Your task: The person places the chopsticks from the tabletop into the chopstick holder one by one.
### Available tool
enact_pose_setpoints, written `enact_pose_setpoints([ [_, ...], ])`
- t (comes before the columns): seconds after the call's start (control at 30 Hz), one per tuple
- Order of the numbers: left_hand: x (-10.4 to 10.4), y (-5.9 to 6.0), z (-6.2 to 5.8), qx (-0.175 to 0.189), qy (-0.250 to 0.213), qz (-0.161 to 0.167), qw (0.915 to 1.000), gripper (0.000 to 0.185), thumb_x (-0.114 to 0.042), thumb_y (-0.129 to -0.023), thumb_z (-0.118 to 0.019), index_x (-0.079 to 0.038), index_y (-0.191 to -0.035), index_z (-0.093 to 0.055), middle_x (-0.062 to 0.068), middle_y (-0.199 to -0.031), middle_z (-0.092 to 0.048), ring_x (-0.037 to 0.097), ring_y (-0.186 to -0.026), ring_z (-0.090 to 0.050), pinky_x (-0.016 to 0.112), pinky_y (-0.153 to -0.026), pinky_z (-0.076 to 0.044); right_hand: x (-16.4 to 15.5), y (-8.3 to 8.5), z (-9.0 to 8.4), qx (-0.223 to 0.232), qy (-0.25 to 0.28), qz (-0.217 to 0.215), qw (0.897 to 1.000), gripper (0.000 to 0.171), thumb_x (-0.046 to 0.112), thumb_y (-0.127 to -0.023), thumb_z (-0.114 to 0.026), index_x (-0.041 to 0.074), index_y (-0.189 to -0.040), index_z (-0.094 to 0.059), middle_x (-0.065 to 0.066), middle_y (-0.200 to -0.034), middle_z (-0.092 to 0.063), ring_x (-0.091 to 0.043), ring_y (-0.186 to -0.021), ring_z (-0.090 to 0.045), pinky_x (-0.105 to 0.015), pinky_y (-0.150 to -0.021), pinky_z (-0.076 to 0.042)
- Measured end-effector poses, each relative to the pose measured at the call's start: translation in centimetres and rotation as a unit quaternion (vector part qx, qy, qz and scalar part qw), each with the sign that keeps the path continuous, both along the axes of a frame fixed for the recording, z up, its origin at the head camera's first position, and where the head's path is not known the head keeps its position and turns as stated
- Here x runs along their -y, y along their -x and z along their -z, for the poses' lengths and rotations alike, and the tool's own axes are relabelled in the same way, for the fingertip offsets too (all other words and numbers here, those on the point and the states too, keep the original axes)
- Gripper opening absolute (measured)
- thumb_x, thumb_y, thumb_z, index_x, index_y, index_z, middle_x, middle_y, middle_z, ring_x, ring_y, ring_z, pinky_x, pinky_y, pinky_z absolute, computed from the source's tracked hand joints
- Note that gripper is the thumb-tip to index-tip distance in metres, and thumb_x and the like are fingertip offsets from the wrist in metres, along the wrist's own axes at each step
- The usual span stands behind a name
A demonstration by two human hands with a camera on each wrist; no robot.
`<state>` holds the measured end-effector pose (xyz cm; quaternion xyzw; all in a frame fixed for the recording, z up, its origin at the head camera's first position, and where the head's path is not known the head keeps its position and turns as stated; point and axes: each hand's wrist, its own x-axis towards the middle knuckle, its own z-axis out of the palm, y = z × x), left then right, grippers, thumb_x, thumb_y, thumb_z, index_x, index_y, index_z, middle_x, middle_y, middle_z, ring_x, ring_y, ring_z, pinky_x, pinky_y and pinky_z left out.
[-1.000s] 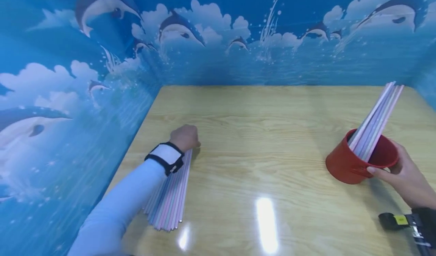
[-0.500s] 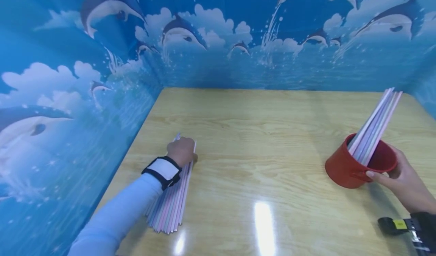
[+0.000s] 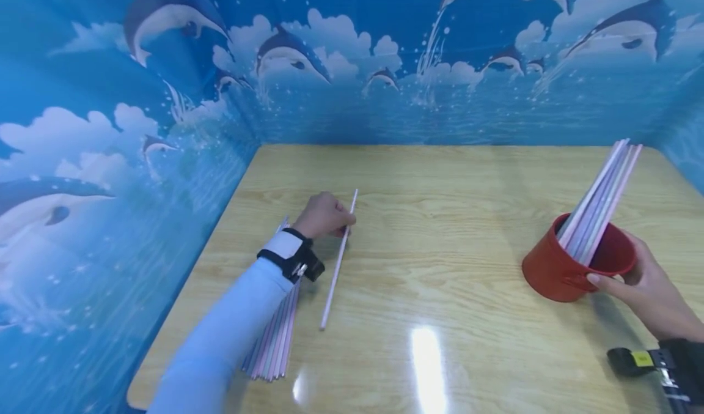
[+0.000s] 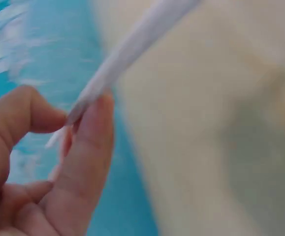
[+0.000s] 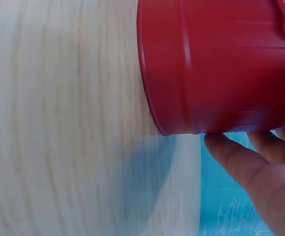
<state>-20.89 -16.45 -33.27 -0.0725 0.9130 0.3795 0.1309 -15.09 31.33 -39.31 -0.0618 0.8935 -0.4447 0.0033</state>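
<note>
Between its thumb and fingers my left hand (image 3: 324, 215) pinches one long, thin, pale straw (image 3: 335, 285), which slants across the head view. In the left wrist view that straw (image 4: 127, 54) is blurred, with the fingertips at its narrow far portion. A bundle of several pastel straws (image 3: 272, 343) lies on the table, partly hidden under my left wrist and sleeve. My right hand (image 3: 643, 279) grips a red bucket (image 3: 555, 264) at its right side, thumb near the rim. Several pastel straws (image 3: 599, 203) stand in the bucket, leaning right. In the right wrist view, fingers (image 5: 236, 157) press against the bucket's side.
The light wood table (image 3: 429, 243) reaches back to a blue backdrop (image 3: 352, 108) printed with dolphins, which also runs along its left edge. A bright light reflection (image 3: 429, 365) lies near the front middle.
My left hand has moved right from the bundle, bringing a single straw apart from the others. My right hand keeps its hold on the bucket in about the same place.
</note>
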Motion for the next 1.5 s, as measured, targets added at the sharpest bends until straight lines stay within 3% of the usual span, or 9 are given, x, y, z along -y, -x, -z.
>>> enact_pose_setpoints([
  [0.13,-3.6,1.6,-5.9,-0.06,-0.173,-0.011,0.983,0.014,-0.01,-0.073,-0.062,-0.004,-0.085,-0.059,0.011,-0.083,-0.062,0.021,-0.073,-0.063,0.025,-0.063,-0.051,-1.0,0.2,0.8,-0.006,-0.005,0.006,1.0,0.077,0.015,-0.08,-0.056,0.03,-0.134,-0.003,0.009,-0.139,-0.017,0.008,-0.114,-0.025,0.003,-0.069,-0.03],
  [0.23,-7.4,1.5,-11.1,-0.148,-0.263,0.019,0.9531,0.016,-0.006,-0.074,-0.06,-0.002,-0.089,-0.055,0.013,-0.086,-0.059,0.021,-0.077,-0.062,0.023,-0.065,-0.05,-1.4,0.2,1.0,-0.003,-0.002,0.003,1.0,0.077,0.015,-0.08,-0.057,0.03,-0.134,-0.003,0.009,-0.138,-0.019,0.01,-0.11,-0.026,0.002,-0.066,-0.031],
  [0.3,-10.2,1.0,-14.1,-0.238,-0.323,0.057,0.9142,0.016,-0.002,-0.076,-0.058,0.002,-0.09,-0.053,0.014,-0.086,-0.058,0.02,-0.077,-0.061,0.023,-0.066,-0.05,-1.3,0.1,0.7,-0.002,0.011,-0.006,1.0,0.076,0.013,-0.08,-0.056,0.029,-0.134,-0.004,0.008,-0.137,-0.02,0.01,-0.109,-0.027,0.001,-0.067,-0.032],
  [0.43,-15.3,-0.3,-17.3,-0.412,-0.392,0.145,0.8095,0.019,0.006,-0.075,-0.055,0.009,-0.092,-0.047,0.02,-0.089,-0.055,0.017,-0.078,-0.058,0.019,-0.07,-0.048,-0.3,-0.3,-0.4,-0.004,0.028,-0.022,0.999,0.075,0.007,-0.081,-0.054,0.027,-0.134,-0.005,0.007,-0.132,-0.025,0.01,-0.106,-0.028,0.0,-0.068,-0.03],
  [0.5,-17.6,-1.0,-17.5,-0.439,-0.385,0.175,0.7932,0.021,0.006,-0.075,-0.056,0.009,-0.093,-0.046,0.019,-0.091,-0.055,0.014,-0.08,-0.057,0.014,-0.073,-0.046,0.2,-0.4,-1.0,-0.006,0.028,-0.026,0.999,0.074,0.007,-0.081,-0.053,0.026,-0.134,-0.006,0.007,-0.129,-0.026,0.009,-0.104,-0.029,0.0,-0.069,-0.03],
  [0.7,-23.4,-1.4,-14.0,-0.349,-0.232,0.229,0.8789,0.023,-0.012,-0.077,-0.059,-0.009,-0.097,-0.049,-0.002,-0.091,-0.059,-0.007,-0.076,-0.053,0.001,-0.071,-0.037,0.7,-0.5,-1.8,-0.014,0.038,-0.043,0.998,0.073,0.004,-0.08,-0.053,0.024,-0.134,-0.008,0.004,-0.126,-0.028,0.006,-0.103,-0.032,-0.002,-0.07,-0.031],
  [1.0,-29.8,0.7,-7.1,-0.22,-0.082,0.234,0.9434,0.016,-0.026,-0.076,-0.059,-0.025,-0.09,-0.052,-0.02,-0.08,-0.053,-0.013,-0.07,-0.047,0.001,-0.059,-0.036,0.3,-0.7,-1.6,-0.007,0.036,-0.029,0.999,0.072,0.008,-0.081,-0.053,0.026,-0.134,-0.008,0.005,-0.126,-0.029,0.007,-0.104,-0.031,-0.003,-0.07,-0.029],
  [1.27,-27.8,1.8,-6.0,-0.217,0.026,0.249,0.9434,0.004,-0.03,-0.081,-0.054,-0.027,-0.083,-0.055,-0.019,-0.079,-0.054,-0.01,-0.073,-0.049,0.005,-0.06,-0.037,0.6,-0.8,-1.6,0.001,0.03,-0.03,0.999,0.072,0.01,-0.081,-0.052,0.027,-0.134,-0.006,0.005,-0.127,-0.028,0.004,-0.104,-0.031,-0.002,-0.069,-0.03],
  [1.5,-18.0,2.1,-6.3,-0.248,0.164,0.278,0.9136,0.004,-0.029,-0.08,-0.053,-0.025,-0.081,-0.055,-0.015,-0.082,-0.058,-0.002,-0.073,-0.051,0.013,-0.059,-0.041,0.3,-0.9,-1.5,-0.007,0.037,-0.029,0.999,0.073,0.006,-0.08,-0.053,0.025,-0.134,-0.007,0.005,-0.127,-0.028,0.005,-0.104,-0.032,-0.001,-0.07,-0.032],
])
